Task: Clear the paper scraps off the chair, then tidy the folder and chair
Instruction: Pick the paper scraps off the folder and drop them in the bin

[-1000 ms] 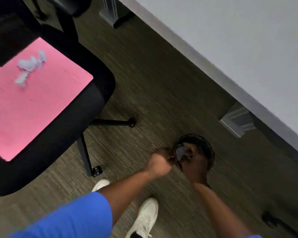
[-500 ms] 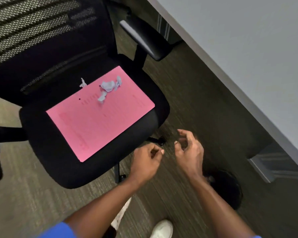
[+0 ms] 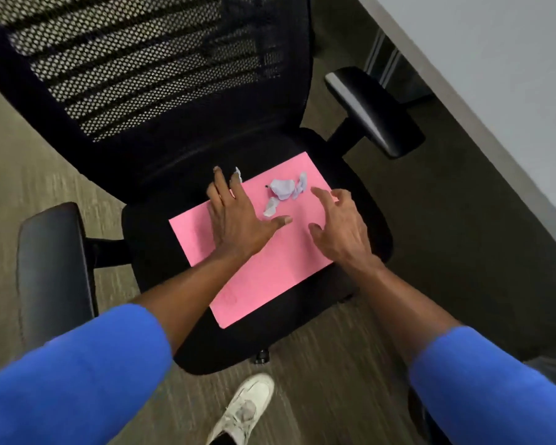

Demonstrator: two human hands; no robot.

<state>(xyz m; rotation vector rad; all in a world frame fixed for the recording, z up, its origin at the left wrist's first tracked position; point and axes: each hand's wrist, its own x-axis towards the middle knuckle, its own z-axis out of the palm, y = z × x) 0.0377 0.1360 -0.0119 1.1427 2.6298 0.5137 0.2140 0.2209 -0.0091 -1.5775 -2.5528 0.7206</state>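
Pale crumpled paper scraps (image 3: 283,189) lay on the pink folder (image 3: 270,271) on your chair (image 3: 148,252) seat. Your left hand (image 3: 238,220) and right hand (image 3: 341,229) hovered spread, empty; one scrap (image 3: 238,172) sat half-hidden behind fingertips.

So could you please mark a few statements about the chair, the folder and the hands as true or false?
1. The pink folder lies flat on the seat of the chair. True.
2. The paper scraps lie on the floor beside the shoe. False: they sit on the folder, near its far end.
3. The left hand is pressed flat on the folder, fingers spread. True.
4. The right hand is closed around a scrap. False: it is open and empty, fingers pointing toward the scraps.
5. One small scrap sits by the left hand's fingertips, apart from the main cluster. True.
6. The chair has no armrests. False: one shows on each side.
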